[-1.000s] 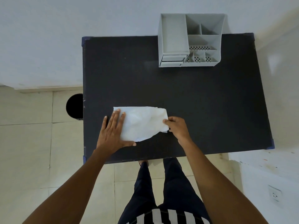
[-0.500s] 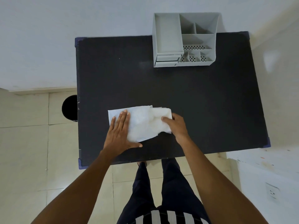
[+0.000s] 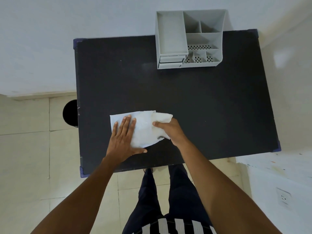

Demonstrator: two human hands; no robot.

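White cloth point(image 3: 145, 130) lies crumpled, its right end folded over.

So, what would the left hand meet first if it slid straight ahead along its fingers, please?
Beyond the paper, the left hand has only bare table, then probably the organiser's near left corner, though it might miss.

**Around the work area**

I see a black desk point(image 3: 185, 98) against a pale wall point(image 3: 50, 39). A grey organiser point(image 3: 170, 62) stands at its far edge, right of centre, with its compartments open upward. A round black bin point(image 3: 70, 114) sits on the tiled floor point(image 3: 25, 157) just beside the desk's left edge. A wall socket point(image 3: 283, 197) shows at lower right.
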